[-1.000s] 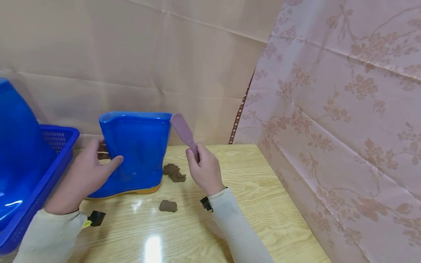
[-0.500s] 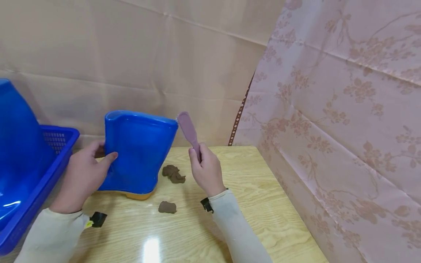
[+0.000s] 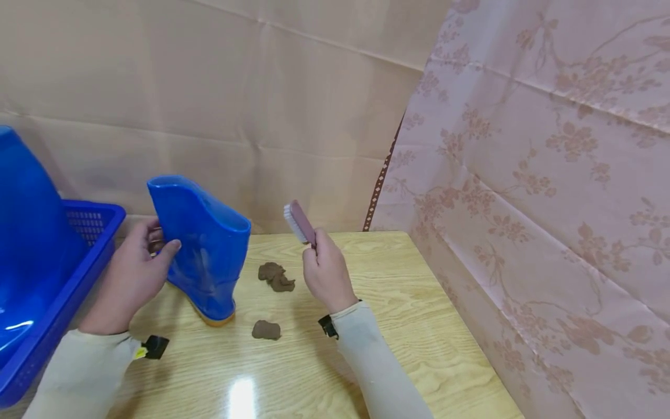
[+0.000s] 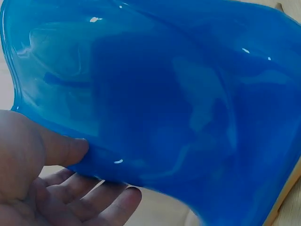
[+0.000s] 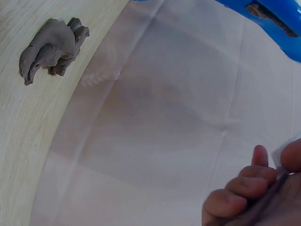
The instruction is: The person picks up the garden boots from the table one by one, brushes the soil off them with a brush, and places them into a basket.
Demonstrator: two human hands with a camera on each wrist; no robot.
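Note:
My left hand (image 3: pixel 138 270) grips the blue rain boot (image 3: pixel 206 256) by its shaft, thumb on the near side and fingers curled behind. In the left wrist view the thumb presses the glossy boot (image 4: pixel 155 108) at its edge. The boot stands at an angle, its opening up and its yellowish sole low over the table. My right hand (image 3: pixel 331 272) holds a scrub brush (image 3: pixel 300 222) by its mauve handle, white bristles facing left towards the boot, with a gap between. In the right wrist view, a brown clay-like patch (image 5: pixel 270 16) clings to the boot (image 5: pixel 287 44).
Two brown clay-like lumps lie on the wooden table (image 3: pixel 377 326): a folded one (image 3: pixel 276 277) and a smaller flat one (image 3: pixel 266 330). At the left, a blue plastic basket (image 3: pixel 99 233) holds another blue boot (image 3: pixel 36 244). Cloth curtains (image 3: pixel 314 116) hang behind and at the right.
The boot has tilted, then swung round in my left hand, so its opening now faces partly towards me. The brush has moved off its rim, dropped lower and turned, showing its bristles.

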